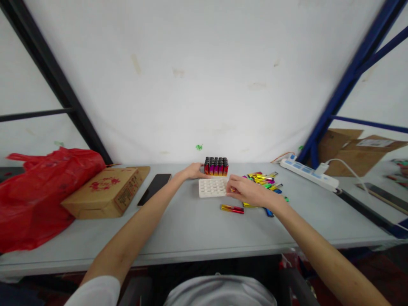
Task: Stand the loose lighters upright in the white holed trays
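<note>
A block of lighters (216, 166) with black tops and red, purple and orange bodies stands upright in rows near the wall. My left hand (194, 171) is closed about its left end, the thumb along the front. In front of the block lies a white tray (212, 188) with rows of small compartments. Over the tray's right end, my right hand (238, 187) has its fingers pinched together; a yellowish bit shows at the fingertips, too small to make out. A red and yellow lighter (232, 208) lies just nearer to me.
Loose, shiny lighters (263, 178) in several colours are heaped right of the tray. Farther right are a white power strip (310, 173) and an open cardboard box (353, 155). To the left lie a black phone (155, 188), a brown carton (103, 191) and a red plastic bag (44, 195).
</note>
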The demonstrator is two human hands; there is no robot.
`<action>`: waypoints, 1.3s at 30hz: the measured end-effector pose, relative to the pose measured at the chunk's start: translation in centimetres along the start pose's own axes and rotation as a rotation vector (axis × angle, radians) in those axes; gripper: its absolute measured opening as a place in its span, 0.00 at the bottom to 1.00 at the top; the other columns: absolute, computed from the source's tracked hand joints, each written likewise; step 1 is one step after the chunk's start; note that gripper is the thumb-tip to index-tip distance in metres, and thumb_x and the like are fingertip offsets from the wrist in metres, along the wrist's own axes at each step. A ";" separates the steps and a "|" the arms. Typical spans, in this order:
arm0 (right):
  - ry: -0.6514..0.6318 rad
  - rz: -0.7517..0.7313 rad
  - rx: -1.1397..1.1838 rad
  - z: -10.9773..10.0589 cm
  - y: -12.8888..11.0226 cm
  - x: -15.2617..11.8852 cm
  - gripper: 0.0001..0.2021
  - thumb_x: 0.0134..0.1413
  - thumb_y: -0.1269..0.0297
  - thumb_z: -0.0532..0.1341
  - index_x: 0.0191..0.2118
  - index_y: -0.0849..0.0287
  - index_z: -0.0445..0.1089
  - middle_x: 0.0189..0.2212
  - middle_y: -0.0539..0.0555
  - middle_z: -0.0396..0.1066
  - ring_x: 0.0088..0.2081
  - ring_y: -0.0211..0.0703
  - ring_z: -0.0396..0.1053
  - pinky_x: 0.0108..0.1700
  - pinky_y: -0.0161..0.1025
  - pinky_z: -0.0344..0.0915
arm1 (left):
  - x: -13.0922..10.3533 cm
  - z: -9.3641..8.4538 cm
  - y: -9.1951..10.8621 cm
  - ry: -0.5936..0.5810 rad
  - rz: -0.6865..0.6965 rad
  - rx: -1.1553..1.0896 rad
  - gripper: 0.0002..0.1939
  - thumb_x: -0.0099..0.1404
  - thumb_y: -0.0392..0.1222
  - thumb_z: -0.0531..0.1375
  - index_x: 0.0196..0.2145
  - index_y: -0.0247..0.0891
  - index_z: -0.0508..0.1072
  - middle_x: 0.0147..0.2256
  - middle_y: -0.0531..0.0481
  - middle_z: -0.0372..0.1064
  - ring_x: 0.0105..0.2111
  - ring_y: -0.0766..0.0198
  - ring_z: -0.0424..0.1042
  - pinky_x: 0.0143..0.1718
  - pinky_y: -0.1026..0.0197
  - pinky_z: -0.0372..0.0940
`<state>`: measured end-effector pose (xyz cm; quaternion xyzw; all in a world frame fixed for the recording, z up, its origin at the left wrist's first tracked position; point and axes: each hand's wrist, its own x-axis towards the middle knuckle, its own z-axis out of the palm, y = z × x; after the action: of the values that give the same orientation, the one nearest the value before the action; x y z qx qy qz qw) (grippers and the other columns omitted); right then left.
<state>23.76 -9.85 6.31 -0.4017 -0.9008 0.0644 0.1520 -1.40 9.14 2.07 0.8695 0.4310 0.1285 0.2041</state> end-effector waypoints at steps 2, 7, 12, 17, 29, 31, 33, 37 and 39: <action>-0.036 -0.001 -0.038 1.4 -0.4 0.9 0.05 0.67 0.65 0.62 0.40 0.59 0.73 0.42 0.56 0.69 0.38 0.43 0.69 0.42 0.38 0.64 | -1.3 -0.9 -0.2 -0.113 -0.076 -0.043 0.55 0.51 0.69 0.67 0.64 0.27 0.65 0.24 0.48 0.75 0.22 0.56 0.72 0.28 0.59 0.64; -0.067 0.043 -0.079 4.2 -0.5 2.6 0.03 0.64 0.67 0.64 0.40 0.61 0.75 0.41 0.57 0.71 0.39 0.44 0.71 0.40 0.38 0.63 | -6.5 -2.5 -0.7 -0.181 -0.099 -0.100 0.49 0.62 0.72 0.55 0.66 0.28 0.64 0.32 0.46 0.76 0.24 0.61 0.71 0.30 0.61 0.65; 0.032 0.046 0.044 3.8 0.9 2.0 0.05 0.64 0.64 0.65 0.40 0.60 0.77 0.39 0.56 0.73 0.39 0.44 0.71 0.43 0.38 0.64 | -11.4 -2.1 0.1 -0.089 0.017 0.051 0.46 0.53 0.72 0.65 0.58 0.34 0.73 0.47 0.40 0.75 0.46 0.51 0.74 0.48 0.59 0.66; 0.044 0.093 0.070 1.2 0.4 -1.3 0.10 0.63 0.57 0.66 0.43 0.58 0.77 0.39 0.56 0.74 0.41 0.46 0.72 0.44 0.40 0.65 | -11.6 -0.6 0.8 -0.085 0.137 0.079 0.40 0.52 0.70 0.68 0.52 0.36 0.77 0.45 0.42 0.73 0.46 0.50 0.72 0.50 0.58 0.65; 0.068 0.182 0.143 2.0 -0.6 -4.6 0.09 0.68 0.59 0.59 0.46 0.58 0.72 0.42 0.57 0.76 0.43 0.48 0.73 0.46 0.43 0.68 | -9.0 0.2 3.5 -0.107 0.225 0.073 0.30 0.54 0.64 0.69 0.46 0.39 0.80 0.44 0.44 0.73 0.44 0.50 0.72 0.49 0.56 0.66; 0.122 0.175 0.246 1.2 0.1 -3.8 0.11 0.68 0.56 0.59 0.46 0.57 0.72 0.41 0.56 0.77 0.41 0.47 0.74 0.45 0.42 0.69 | -8.9 0.4 3.5 -0.104 0.230 0.065 0.31 0.54 0.64 0.69 0.48 0.39 0.80 0.44 0.45 0.73 0.44 0.50 0.72 0.49 0.57 0.66; 0.200 0.159 0.324 0.7 0.7 -2.7 0.13 0.67 0.54 0.60 0.46 0.57 0.73 0.41 0.56 0.77 0.42 0.46 0.74 0.45 0.41 0.69 | -9.0 0.7 3.5 -0.090 0.247 0.039 0.32 0.55 0.64 0.69 0.50 0.40 0.79 0.45 0.45 0.73 0.46 0.50 0.72 0.50 0.56 0.66; 0.373 0.206 0.503 0.9 1.8 0.0 0.16 0.63 0.50 0.62 0.44 0.58 0.74 0.41 0.56 0.76 0.40 0.45 0.72 0.41 0.39 0.68 | -9.7 1.3 3.0 -0.006 0.251 -0.007 0.39 0.53 0.65 0.70 0.55 0.38 0.76 0.49 0.42 0.72 0.51 0.46 0.70 0.56 0.51 0.64; 0.427 0.268 0.629 1.4 2.5 1.6 0.18 0.59 0.47 0.65 0.41 0.59 0.75 0.36 0.54 0.75 0.36 0.43 0.70 0.37 0.38 0.67 | -10.0 1.5 2.8 0.051 0.232 -0.007 0.41 0.50 0.66 0.71 0.54 0.36 0.75 0.50 0.40 0.71 0.53 0.45 0.69 0.57 0.50 0.64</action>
<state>24.08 -6.96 4.76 -0.4538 -0.7251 0.2713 0.4413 -4.79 -0.82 1.54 0.9093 0.3320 0.1749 0.1798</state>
